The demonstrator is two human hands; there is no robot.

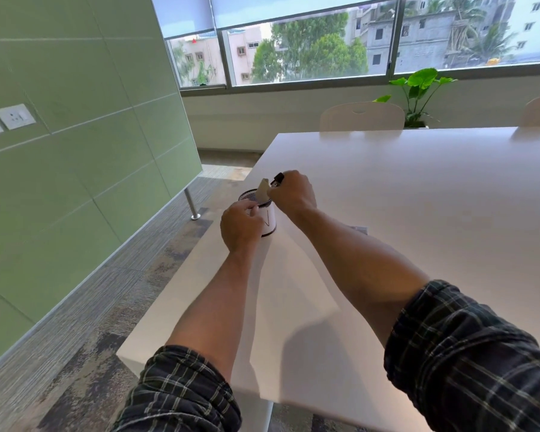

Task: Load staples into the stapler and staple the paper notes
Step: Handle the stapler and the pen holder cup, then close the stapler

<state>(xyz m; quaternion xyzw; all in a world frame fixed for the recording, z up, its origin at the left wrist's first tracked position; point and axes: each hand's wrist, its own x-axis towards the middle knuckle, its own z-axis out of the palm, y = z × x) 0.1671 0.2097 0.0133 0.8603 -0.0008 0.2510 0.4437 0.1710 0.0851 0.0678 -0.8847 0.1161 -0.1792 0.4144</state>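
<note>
Right hand (293, 191) grips the stapler (277, 179) above the mesh holder (258, 202); left hand (240, 224) pinches its rim. Fetching step; staples probably come next.

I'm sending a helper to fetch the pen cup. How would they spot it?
On the white table, look near its left edge, just beyond the person's left hand. The cup is a small white cylinder with a black mesh rim, the only container there.
</note>
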